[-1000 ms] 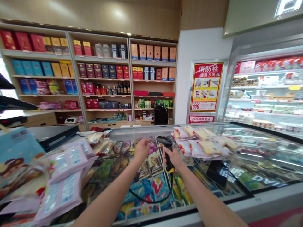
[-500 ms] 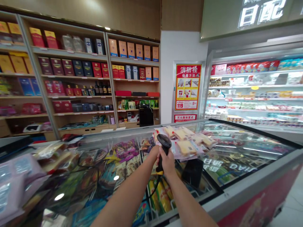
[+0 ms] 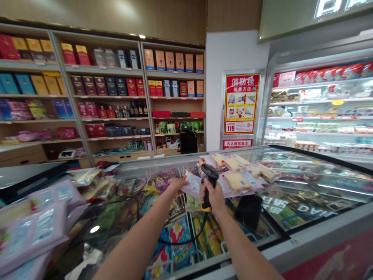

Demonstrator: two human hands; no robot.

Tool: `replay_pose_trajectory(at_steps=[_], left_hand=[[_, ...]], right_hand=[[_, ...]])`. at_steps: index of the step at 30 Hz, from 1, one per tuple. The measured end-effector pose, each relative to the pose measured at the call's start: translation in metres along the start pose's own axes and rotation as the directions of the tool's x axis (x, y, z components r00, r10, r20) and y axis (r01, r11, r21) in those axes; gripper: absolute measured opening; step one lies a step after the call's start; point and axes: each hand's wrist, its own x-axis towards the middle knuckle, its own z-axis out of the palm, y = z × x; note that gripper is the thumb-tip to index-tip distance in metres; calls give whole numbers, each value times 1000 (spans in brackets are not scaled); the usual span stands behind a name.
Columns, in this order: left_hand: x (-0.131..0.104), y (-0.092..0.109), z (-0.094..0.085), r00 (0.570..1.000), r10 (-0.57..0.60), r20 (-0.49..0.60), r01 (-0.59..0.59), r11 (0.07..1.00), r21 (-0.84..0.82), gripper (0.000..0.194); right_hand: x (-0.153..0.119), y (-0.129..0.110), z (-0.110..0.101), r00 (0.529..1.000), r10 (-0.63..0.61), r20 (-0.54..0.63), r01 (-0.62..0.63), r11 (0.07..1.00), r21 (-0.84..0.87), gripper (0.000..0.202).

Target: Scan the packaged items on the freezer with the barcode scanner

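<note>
My right hand is wrapped round the handle of a black barcode scanner, its head tilted up and its cable trailing down over the freezer glass. My left hand pinches the left edge of a pink-and-white packet, just left of the scanner. Behind and right of the scanner, several packs of sliced bread in pink-and-clear wrapping lie on the freezer top. A black phone-like slab lies to the right of my right hand.
Pink packets and bread packs are piled at the left. A chest freezer with a grey rim holds bagged goods under glass. Beyond stand shelves of boxes, a black device and a lit fridge.
My left hand has moved left, away from the scanner, and now has a pink-and-white packet in its fingers. The view has turned slightly left. The scanner remains in my right hand.
</note>
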Motion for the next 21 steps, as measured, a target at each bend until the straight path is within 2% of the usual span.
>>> replay_pose_trajectory(at_steps=[2,4,8,10,13,16,21], left_hand=[[-1,-9,-7,1000,12,12,-10,995,-104,19],[1,-16,-11,998,67,-18,-69,962,-263,22],[9,-24,-17,961,166,-220,-258,824,-505,28],[13,-27,-19,934,194,-301,-330,791,-515,29],[16,-31,-21,900,233,-367,-392,802,-451,27],[17,-33,-20,892,248,-377,-411,792,-451,23],[19,-35,-18,888,253,-384,-413,804,-428,21]], right_hand=[[-1,2,1,1000,28,15,-28,1000,-6,50],[-3,4,0,997,62,41,-61,998,-29,49],[-7,5,-1,981,157,110,-145,984,-104,43],[-10,6,-1,967,207,147,-187,972,-141,40],[-13,8,0,939,284,194,-246,948,-200,37],[-17,9,1,928,315,197,-266,934,-238,35],[-20,8,2,939,299,171,-251,933,-258,35]])
